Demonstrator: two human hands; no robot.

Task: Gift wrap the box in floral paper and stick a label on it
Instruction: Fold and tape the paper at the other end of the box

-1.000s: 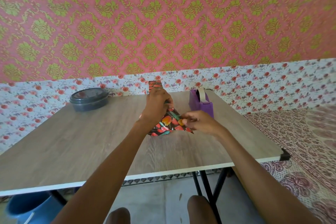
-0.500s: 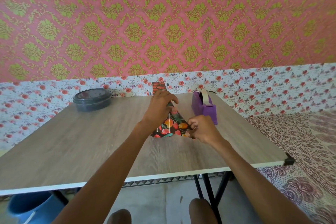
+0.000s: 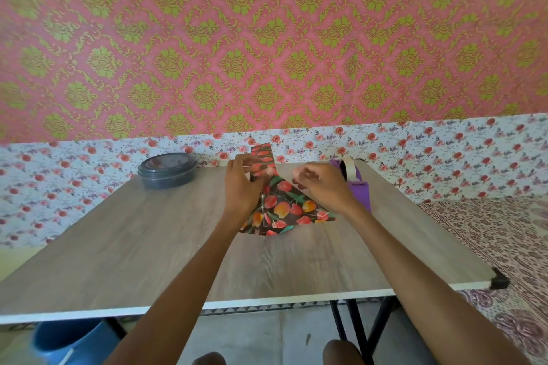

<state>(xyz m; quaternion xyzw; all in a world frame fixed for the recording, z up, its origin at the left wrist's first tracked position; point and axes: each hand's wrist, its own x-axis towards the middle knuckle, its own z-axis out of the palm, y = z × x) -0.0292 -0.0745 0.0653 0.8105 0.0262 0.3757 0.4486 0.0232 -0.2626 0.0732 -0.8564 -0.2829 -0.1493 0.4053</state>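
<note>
Glossy floral paper (image 3: 284,210), creased: L hand (image 3: 241,187) fingers pinch flap; R hand (image 3: 321,188) grip unclear.

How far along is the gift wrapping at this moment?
Done: floral paper lies partly folded, hiding the box. In hand: left hand grips a raised flap; right hand hovers, fingers curled, by the purple tape dispenser. Left: close and tape the folds, stick the label; none is visible.

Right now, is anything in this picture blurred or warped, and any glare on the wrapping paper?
Head view: the wide lens bows the table edge and wallpaper border; the right hand is slightly motion-blurred; the floral paper shows faint sheen, no hard glare; lighting is soft, even.
</note>
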